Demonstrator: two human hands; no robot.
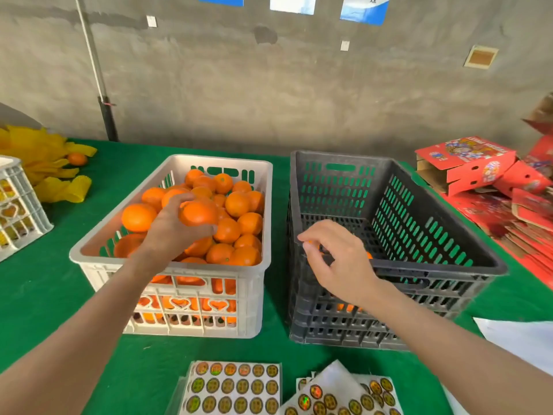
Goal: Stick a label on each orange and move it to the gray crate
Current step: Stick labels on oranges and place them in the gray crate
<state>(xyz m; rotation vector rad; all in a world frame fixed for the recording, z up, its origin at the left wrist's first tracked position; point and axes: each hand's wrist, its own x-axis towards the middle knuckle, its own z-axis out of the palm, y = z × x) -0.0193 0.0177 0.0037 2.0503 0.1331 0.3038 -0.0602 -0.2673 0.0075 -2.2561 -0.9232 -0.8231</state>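
My left hand [175,224] grips an orange [199,213] above the pile of oranges in the white crate [191,307]. My right hand [335,260] hovers over the near left corner of the gray crate [434,235], fingers loosely curled; whether it holds anything is unclear. Bits of orange [369,255] show in the gray crate under and behind that hand. Sheets of round gold labels [233,387] lie on the green table near me, with a second sheet [344,396] to the right.
Red cardboard boxes [466,163] are stacked at the right. Yellow foam nets [51,172] and a loose orange [77,159] lie at the far left beside another white crate [18,205]. White paper [520,339] lies at the right. A concrete wall stands behind the table.
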